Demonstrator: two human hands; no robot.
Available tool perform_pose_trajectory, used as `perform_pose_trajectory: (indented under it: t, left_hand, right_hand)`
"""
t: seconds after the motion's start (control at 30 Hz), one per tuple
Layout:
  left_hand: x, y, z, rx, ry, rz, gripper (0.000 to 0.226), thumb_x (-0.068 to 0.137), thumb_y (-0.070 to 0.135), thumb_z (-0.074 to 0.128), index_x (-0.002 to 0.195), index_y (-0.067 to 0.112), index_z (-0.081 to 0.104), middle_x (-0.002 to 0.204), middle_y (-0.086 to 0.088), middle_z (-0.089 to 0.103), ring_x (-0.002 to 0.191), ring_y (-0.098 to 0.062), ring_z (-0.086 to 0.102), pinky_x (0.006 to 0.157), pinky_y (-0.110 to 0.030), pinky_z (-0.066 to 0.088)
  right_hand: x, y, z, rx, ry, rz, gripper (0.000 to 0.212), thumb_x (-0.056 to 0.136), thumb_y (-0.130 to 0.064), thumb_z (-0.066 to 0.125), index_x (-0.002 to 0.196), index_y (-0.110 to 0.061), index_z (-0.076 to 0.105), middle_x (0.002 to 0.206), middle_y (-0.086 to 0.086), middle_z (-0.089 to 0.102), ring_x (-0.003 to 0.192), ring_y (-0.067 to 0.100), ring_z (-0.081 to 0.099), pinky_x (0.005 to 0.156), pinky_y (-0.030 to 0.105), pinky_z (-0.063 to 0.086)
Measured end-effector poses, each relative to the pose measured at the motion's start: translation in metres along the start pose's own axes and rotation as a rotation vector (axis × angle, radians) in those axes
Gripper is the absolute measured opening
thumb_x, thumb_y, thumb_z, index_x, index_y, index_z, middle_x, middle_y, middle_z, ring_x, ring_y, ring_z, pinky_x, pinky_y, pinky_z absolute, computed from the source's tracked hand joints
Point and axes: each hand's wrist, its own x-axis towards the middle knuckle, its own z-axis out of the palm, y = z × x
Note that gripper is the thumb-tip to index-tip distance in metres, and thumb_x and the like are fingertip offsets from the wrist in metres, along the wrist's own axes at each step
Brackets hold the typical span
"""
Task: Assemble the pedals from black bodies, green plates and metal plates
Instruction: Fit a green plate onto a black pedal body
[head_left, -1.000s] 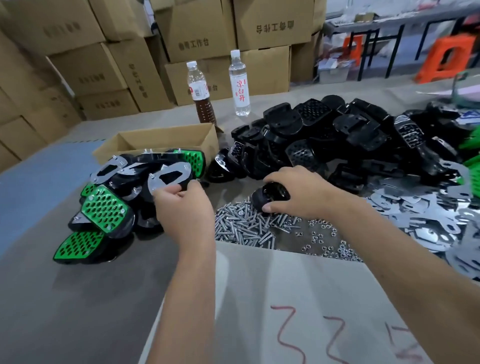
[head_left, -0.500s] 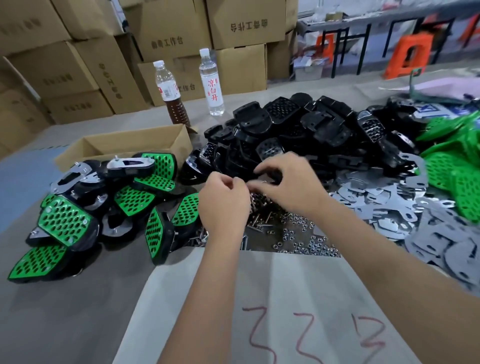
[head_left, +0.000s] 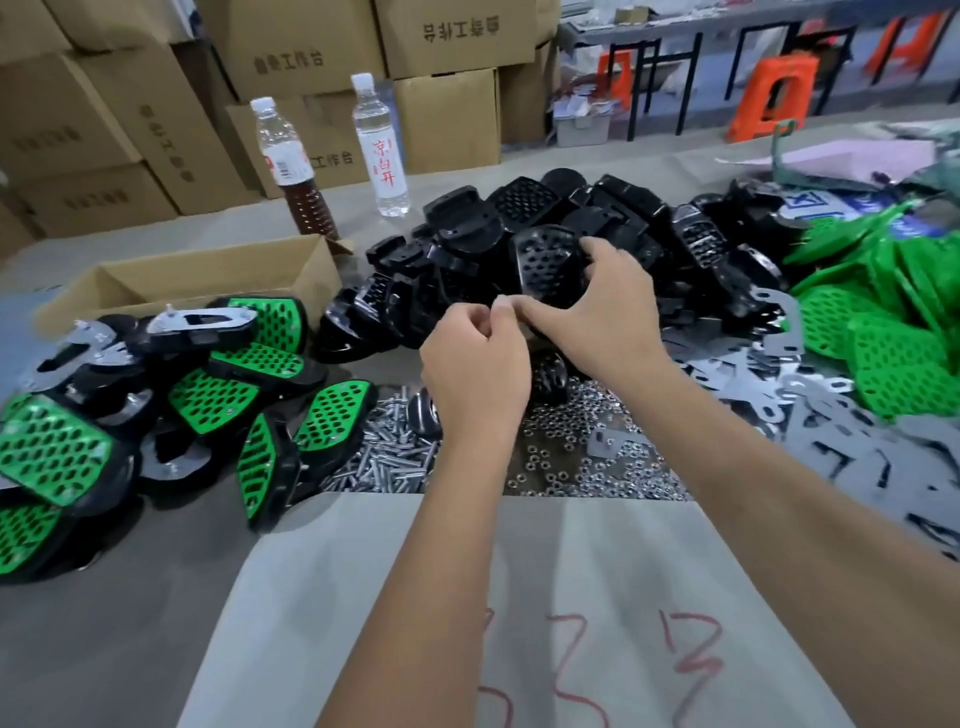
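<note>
My right hand (head_left: 602, 312) grips a black perforated pedal body (head_left: 545, 265) at the front of the heap of black bodies (head_left: 639, 218). My left hand (head_left: 472, 358) is right beside it with its fingers curled and its thumb tip against my right thumb; nothing shows inside it. Loose green plates (head_left: 883, 338) are piled at the right, with grey metal plates (head_left: 831, 415) spread in front of them. Assembled green-and-black pedals (head_left: 249, 364) lie at the left.
Screws (head_left: 384, 462) and nuts (head_left: 571, 467) lie in heaps under my forearms, beside a sheet of paper (head_left: 519, 597) with red marks. A low cardboard box (head_left: 182, 280) and two bottles (head_left: 306, 171) stand behind the pedals. Stacked cartons line the back.
My right hand has risen from the screw heap to the black heap and taken hold of a perforated body. My left hand has followed it up and forward.
</note>
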Motion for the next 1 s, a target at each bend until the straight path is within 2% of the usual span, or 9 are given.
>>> perform_pose_trajectory:
  t: [0.1,0.23,0.3,0.4,0.5,0.67,0.83,0.93,1.0]
  left_hand:
    - [-0.006,0.017,0.02,-0.07,-0.193,0.0,0.033,0.1,0.047,0.061,0.089,0.017,0.071,0.078,0.007,0.068,0.077,-0.014,0.065,0.067,-0.032,0.048]
    - [-0.031,0.035,0.059,-0.138,-0.312,-0.03,0.016,0.095,0.027,0.066,0.103,0.014,0.07,0.102,-0.004,0.074,0.099,-0.027,0.069,0.092,-0.045,0.057]
    - [-0.047,0.036,0.078,-0.19,-0.387,-0.103,0.016,0.098,0.026,0.063,0.106,0.013,0.068,0.106,-0.006,0.073,0.103,-0.03,0.068,0.096,-0.048,0.056]
    - [-0.07,0.038,0.101,-0.244,-0.522,-0.211,0.03,0.105,0.031,0.059,0.083,0.011,0.051,0.078,0.001,0.055,0.074,-0.021,0.054,0.069,-0.037,0.045]
    - [-0.086,0.05,0.116,-0.246,-0.547,-0.208,0.048,0.107,0.035,0.054,0.07,0.015,0.032,0.055,0.009,0.033,0.049,-0.011,0.032,0.051,-0.031,0.026]
    - [-0.089,0.059,0.116,-0.212,-0.51,-0.202,0.055,0.11,0.045,0.04,0.065,0.02,0.022,0.034,0.014,0.023,0.035,-0.01,0.025,0.041,-0.027,0.022]
    - [-0.08,0.046,0.097,-0.251,-0.43,-0.203,0.054,0.111,0.054,0.03,0.074,0.018,0.044,0.057,0.015,0.044,0.052,-0.005,0.04,0.057,-0.034,0.03]
    - [-0.072,0.033,0.078,-0.227,-0.371,-0.16,0.05,0.11,0.055,0.032,0.096,0.016,0.059,0.087,0.015,0.057,0.076,-0.002,0.052,0.064,-0.024,0.034]
    - [-0.064,0.023,0.062,-0.201,-0.355,-0.121,0.038,0.106,0.049,0.049,0.1,0.014,0.061,0.086,0.01,0.06,0.077,-0.01,0.056,0.064,-0.027,0.04]
  right_hand:
    - [-0.02,0.01,-0.043,0.065,0.003,-0.09,0.061,0.075,-0.05,0.084,0.121,-0.014,0.068,0.093,-0.005,0.069,0.09,0.001,0.062,0.078,0.017,0.048]
    - [-0.041,0.042,-0.106,0.101,-0.377,-0.065,0.053,0.07,-0.049,0.088,0.117,-0.027,0.075,0.093,-0.013,0.075,0.082,-0.002,0.07,0.077,0.018,0.053]
    - [-0.043,0.066,-0.135,-0.045,-0.213,0.02,0.041,0.076,-0.059,0.082,0.096,-0.024,0.08,0.08,-0.006,0.076,0.074,0.003,0.069,0.068,0.016,0.051]
    - [-0.039,0.106,-0.176,-0.513,0.054,0.312,0.06,0.084,-0.068,0.072,0.102,-0.01,0.073,0.099,0.017,0.074,0.099,0.034,0.067,0.082,0.039,0.058]
    - [-0.037,0.125,-0.197,-0.723,-0.121,0.617,0.108,0.07,-0.083,0.072,0.139,-0.004,0.045,0.14,0.026,0.051,0.129,0.047,0.05,0.1,0.055,0.05]
    - [-0.032,0.123,-0.207,-0.638,-0.266,0.533,0.105,0.055,-0.083,0.076,0.11,0.004,0.057,0.095,0.019,0.067,0.083,0.035,0.066,0.074,0.043,0.055]
    - [-0.022,0.12,-0.201,-0.355,0.087,0.342,0.07,0.087,-0.054,0.076,0.132,-0.003,0.064,0.114,0.024,0.071,0.088,0.037,0.07,0.088,0.049,0.058]
    - [-0.02,0.091,-0.184,0.175,0.308,0.237,0.042,0.098,-0.047,0.068,0.119,-0.011,0.065,0.099,0.003,0.064,0.08,0.029,0.071,0.063,0.043,0.063]
    - [-0.027,0.064,-0.158,0.716,0.153,0.346,0.024,0.102,-0.04,0.065,0.104,-0.016,0.062,0.1,0.003,0.065,0.073,0.026,0.076,0.048,0.033,0.06]
